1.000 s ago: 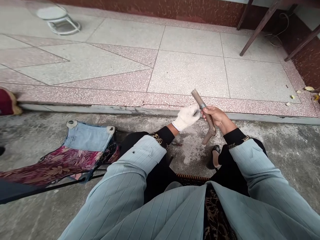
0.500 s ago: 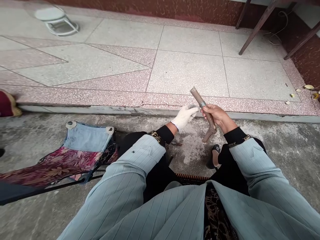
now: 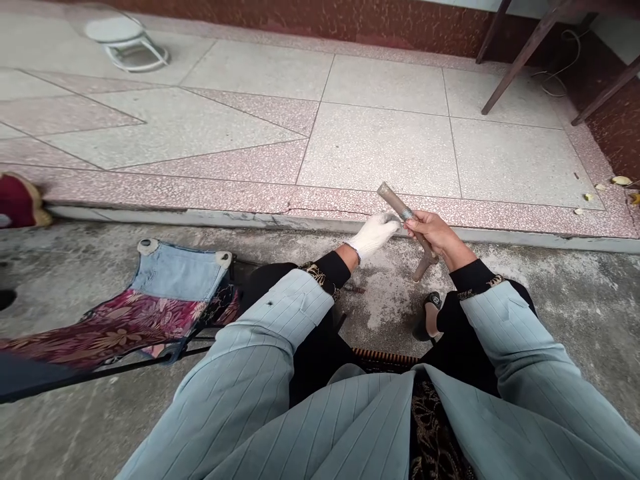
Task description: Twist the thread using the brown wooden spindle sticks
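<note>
Basically the bare R hand (image 3: 434, 235) is clamped round the bent brown wooden stick (image 3: 393, 199) just below its grey coiled band (image 3: 407, 214), w/ the white-gloved L hand (image 3: 374, 236) right beside it (can't tell if touching/gripping), pinkish speckled ledge (image 3: 225, 192) beyond both.

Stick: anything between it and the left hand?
Nothing visible blocks its upper end. The right hand grips the stick just below the coil, its fingertips close by the gloved left hand. Whether the glove touches the stick, I can't tell.
</note>
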Demonstrator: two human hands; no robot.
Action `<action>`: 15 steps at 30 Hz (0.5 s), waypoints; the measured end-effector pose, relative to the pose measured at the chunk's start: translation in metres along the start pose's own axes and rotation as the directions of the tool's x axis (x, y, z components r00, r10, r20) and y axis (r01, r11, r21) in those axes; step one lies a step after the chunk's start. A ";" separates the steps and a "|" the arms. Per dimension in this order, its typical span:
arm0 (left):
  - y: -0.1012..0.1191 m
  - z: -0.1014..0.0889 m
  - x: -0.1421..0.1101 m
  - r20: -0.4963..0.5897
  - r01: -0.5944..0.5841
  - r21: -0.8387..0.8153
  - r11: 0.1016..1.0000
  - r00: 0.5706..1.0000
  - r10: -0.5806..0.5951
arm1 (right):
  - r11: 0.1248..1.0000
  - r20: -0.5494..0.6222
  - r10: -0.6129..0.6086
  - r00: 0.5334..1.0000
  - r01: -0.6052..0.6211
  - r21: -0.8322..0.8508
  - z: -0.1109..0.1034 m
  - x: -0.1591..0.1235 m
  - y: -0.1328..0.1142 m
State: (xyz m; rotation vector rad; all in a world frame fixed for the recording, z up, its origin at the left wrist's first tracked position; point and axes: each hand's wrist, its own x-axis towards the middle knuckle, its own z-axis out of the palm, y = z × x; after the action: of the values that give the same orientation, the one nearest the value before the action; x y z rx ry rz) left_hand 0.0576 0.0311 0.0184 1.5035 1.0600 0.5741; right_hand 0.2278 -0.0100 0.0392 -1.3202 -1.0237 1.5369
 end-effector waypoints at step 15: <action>0.001 -0.017 -0.009 0.316 -0.197 0.138 0.971 0.937 0.146 | 0.894 -0.040 -0.130 0.991 0.099 -0.437 -0.023 0.015 0.016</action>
State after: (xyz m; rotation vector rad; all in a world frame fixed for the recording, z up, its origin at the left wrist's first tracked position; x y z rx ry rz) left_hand 0.0394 0.0317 0.0246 1.7800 0.7557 0.3628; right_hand 0.2480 0.0004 0.0168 -1.5685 -1.4319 1.2033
